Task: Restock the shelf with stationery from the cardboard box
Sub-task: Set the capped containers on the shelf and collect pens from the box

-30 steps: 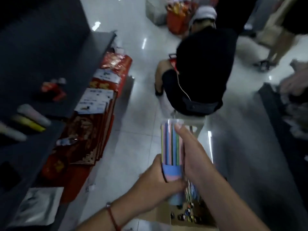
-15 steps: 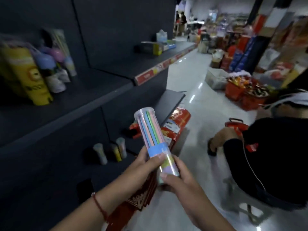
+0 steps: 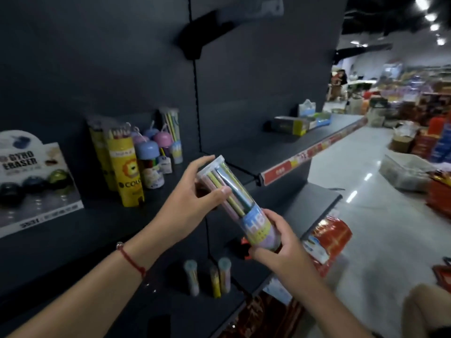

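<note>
- Both hands hold one clear pencil tube in front of the dark shelf, tilted, cap end up-left, label end down-right.
- Left hand: grips the cap end, thumb across the front of the tube, fingers curled over the top rim. Red string bracelet on that wrist.
- Right hand: cups the base end from below, fingers wrapped round the pastel label, thumb on the front.
- Tube holds pastel pencils; label shows blue, yellow and lilac bands with "HB" lettering.
- Tube is in the air, just right of the shelf's stocked items, not touching the shelf.
- On the shelf, left of the tube: yellow lion pencil tube upright, a second yellow tube behind it, dome-capped small containers in blue and pink, another clear pencil tube upright at the back.
- Far left: "GYRO ERASER" display card standing on the shelf.
- Lower shelf: three small tubes upright, below the hands.
- Further right on the shelf: flat boxes, well apart from the hands.
- Red price strip runs along the shelf edge.
- Red packaged goods on the floor by the shelf base.
</note>
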`<state>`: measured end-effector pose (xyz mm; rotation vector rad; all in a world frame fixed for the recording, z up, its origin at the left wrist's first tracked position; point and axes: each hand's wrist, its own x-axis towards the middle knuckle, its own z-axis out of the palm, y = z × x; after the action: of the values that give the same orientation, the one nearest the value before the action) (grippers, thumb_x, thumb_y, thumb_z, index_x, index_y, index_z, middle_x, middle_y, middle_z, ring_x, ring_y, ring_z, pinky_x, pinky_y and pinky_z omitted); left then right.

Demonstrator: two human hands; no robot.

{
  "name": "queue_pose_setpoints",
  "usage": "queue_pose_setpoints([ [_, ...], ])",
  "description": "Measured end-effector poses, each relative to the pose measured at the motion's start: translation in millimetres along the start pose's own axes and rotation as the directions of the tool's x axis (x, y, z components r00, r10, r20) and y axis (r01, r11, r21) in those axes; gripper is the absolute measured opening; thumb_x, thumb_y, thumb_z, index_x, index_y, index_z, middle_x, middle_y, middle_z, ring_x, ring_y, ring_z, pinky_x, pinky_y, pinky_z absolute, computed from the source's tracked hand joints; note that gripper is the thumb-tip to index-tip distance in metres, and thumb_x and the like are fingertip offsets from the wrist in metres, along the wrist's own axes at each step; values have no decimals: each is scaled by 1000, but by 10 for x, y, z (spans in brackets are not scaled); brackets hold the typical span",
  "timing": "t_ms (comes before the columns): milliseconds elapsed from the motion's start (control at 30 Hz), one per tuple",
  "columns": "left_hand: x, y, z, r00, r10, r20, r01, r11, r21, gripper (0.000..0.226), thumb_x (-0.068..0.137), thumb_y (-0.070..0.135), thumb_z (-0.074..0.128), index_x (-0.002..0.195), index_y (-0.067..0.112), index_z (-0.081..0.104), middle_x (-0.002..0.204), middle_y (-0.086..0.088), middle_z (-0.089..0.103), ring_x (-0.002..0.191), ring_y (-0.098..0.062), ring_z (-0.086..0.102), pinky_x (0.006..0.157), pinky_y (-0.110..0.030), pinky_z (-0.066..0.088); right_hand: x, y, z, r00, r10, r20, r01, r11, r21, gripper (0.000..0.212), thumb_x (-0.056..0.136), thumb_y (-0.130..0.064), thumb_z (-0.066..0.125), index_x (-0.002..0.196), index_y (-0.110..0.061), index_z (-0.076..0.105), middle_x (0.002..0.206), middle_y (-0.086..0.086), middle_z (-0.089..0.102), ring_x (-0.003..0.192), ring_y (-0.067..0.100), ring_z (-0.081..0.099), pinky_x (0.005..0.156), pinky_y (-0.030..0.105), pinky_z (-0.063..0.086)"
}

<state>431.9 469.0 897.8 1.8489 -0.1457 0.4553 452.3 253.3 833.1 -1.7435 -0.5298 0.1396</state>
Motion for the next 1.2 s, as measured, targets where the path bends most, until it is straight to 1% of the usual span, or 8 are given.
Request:
queue_pose_setpoints([
  [267, 694, -98, 82, 984, 66, -164, 2, 922, 388, 70, 79, 54, 70, 142, 46, 39, 124, 19, 61, 117, -1, 57, 103, -38, 49, 1251, 302, -262, 975, -63, 213, 94, 986, -140, 66, 73, -14, 67, 117, -57, 43, 106, -23, 62, 95, 0, 63, 78, 28, 56],
  [367, 883, -34, -58, 964, 114, -240, 35, 840, 542, 74, 77, 61, 66, 143, 49, 36, 131, 17, 54, 120, -2, 54, 101, -35, 50, 1671, 215, -199, 948, -147, 281, 194, 970, -148, 62, 73, -18, 72, 119, -50, 45, 108, -18, 63, 98, -1, 61, 78, 21, 53],
  [433, 991, 37, -174, 952, 139, -272, 56, 796, 603, 71, 79, 56, 68, 142, 46, 38, 129, 16, 52, 111, -1, 57, 96, -28, 52, 1923, 120, -73, 926, -202, 320, 253, 959, -126, 60, 70, -27, 79, 119, -43, 48, 106, -12, 65, 96, 2, 62, 79, 26, 54],
  [533, 1199, 106, -358, 930, 217, -296, 91, 646, 758, 67, 81, 55, 67, 141, 42, 40, 121, 15, 48, 97, -7, 58, 87, -29, 54, 2290, 27, 174, 900, -242, 364, 290, 954, -82, 52, 70, -29, 81, 115, -31, 54, 99, -10, 67, 88, 4, 64, 76, 32, 56],
  [633, 1475, 1, -564, 932, 252, -261, 146, 399, 905, 70, 84, 60, 62, 145, 34, 40, 127, 10, 47, 115, -11, 47, 97, -32, 43, 2670, -29, 413, 891, -202, 406, 274, 953, -127, 49, 72, -29, 81, 113, -29, 54, 103, -12, 65, 90, 3, 61, 71, 21, 51],
  [767, 1704, -309, -717, 935, 253, -249, 196, 217, 956, 70, 85, 59, 61, 145, 30, 38, 131, 2, 48, 121, -21, 44, 102, -39, 38, 3022, 5, 671, 896, -141, 421, 223, 963, -154, 47, 74, -21, 81, 112, -25, 53, 101, -10, 61, 87, 5, 57, 61, 13, 39],
  [933, 1936, -518, -739, 916, 311, -254, 268, -3, 963, 86, 79, 59, 69, 148, 19, 37, 143, -5, 48, 137, -32, 35, 116, -50, 23, 3363, 2, 928, 911, -75, 406, 172, 963, -207, 45, 76, -19, 79, 113, -20, 53, 106, -3, 61, 87, 10, 56, 60, 19, 40],
  [1200, 2172, -565, -825, 938, 198, -284, 309, -106, 945, 96, 82, 56, 67, 155, 17, 17, 155, -7, 33, 149, -33, 12, 120, -53, 6, 3617, 34, 1200, 917, -12, 398, 139, 946, -292, 57, 76, -29, 79, 125, -16, 51, 121, 4, 62, 106, 21, 59, 83, 32, 49],
])
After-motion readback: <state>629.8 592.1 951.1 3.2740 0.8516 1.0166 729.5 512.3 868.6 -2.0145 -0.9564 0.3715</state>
